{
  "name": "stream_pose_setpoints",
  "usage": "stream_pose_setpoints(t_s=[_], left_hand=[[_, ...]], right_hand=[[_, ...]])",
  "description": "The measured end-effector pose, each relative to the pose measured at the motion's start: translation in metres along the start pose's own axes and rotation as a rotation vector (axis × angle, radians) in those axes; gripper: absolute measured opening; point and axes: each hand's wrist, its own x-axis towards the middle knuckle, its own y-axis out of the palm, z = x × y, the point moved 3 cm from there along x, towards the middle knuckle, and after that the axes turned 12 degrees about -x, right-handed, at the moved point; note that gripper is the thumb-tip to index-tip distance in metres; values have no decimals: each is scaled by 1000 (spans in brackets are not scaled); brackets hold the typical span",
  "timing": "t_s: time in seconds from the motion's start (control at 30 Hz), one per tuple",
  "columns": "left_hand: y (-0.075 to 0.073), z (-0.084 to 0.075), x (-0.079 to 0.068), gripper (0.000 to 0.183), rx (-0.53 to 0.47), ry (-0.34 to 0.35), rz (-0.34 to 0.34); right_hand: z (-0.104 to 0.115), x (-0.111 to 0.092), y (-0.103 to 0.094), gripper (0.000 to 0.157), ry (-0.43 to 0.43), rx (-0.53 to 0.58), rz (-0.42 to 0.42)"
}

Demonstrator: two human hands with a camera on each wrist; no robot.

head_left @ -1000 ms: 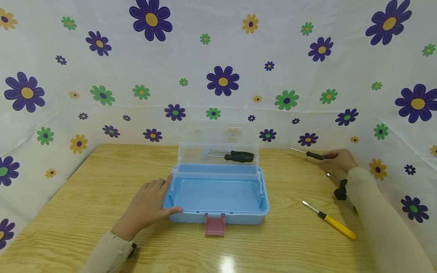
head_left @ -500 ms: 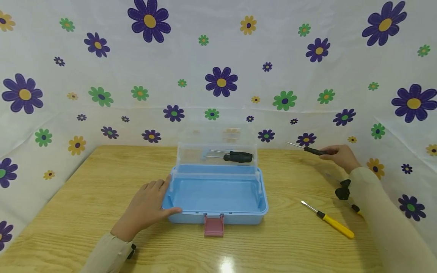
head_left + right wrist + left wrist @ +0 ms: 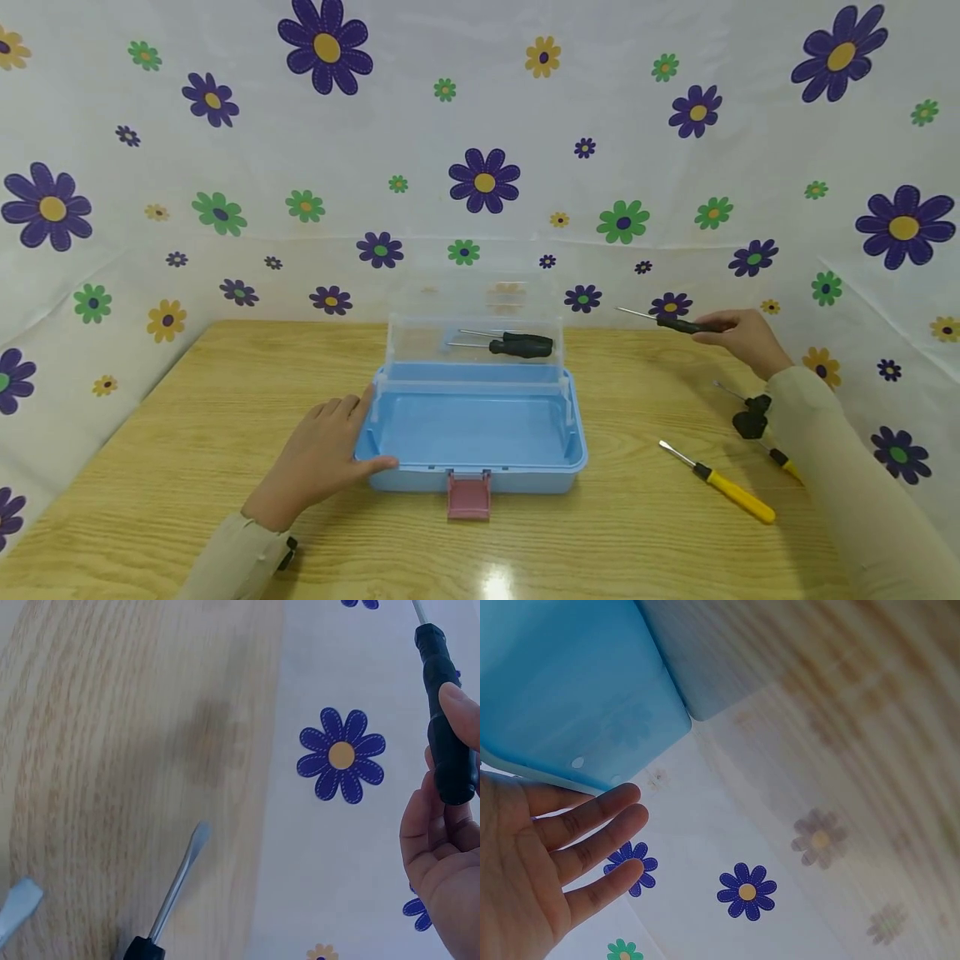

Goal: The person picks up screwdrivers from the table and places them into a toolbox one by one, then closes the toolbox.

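Note:
My left hand (image 3: 315, 458) rests at the left end of a blue toolbox (image 3: 540, 482), thumb over its front rim. In the left wrist view its other fingers (image 3: 607, 840) extend loosely along the box's wall. My right hand (image 3: 742, 337) holds a screwdriver (image 3: 677, 324) by its black handle, raised at the table's back right. In the right wrist view the thumb (image 3: 463, 716) presses the handle against the curled fingers, shaft pointing away. Black-handled screwdrivers (image 3: 522, 347) lie in the raised clear tray (image 3: 420, 342) behind the box's bare blue floor.
A yellow-handled screwdriver (image 3: 738, 497) lies right of the box. Near the right forearm are a screwdriver blade (image 3: 727, 390) and a yellow-and-black handle (image 3: 783, 460), partly hidden. A pink latch (image 3: 468, 498) hangs at the box front. A flowered cloth (image 3: 420, 125) backs the wooden table (image 3: 187, 400).
My right hand has lifted the screwdriver up and slightly left from the table's back right. The left hand stays on the box.

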Motion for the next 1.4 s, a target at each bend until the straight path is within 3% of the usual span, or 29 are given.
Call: stream_pose_setpoints(t_s=[0.7,1.4], left_hand=[[-1,-1,0,102,-1,-9,22],[-2,-2,0,102,-23,-12,19]], right_hand=[[33,-5,-12,50,-56,-23,-21],[76,-5,-6,41,-126,26,-28]])
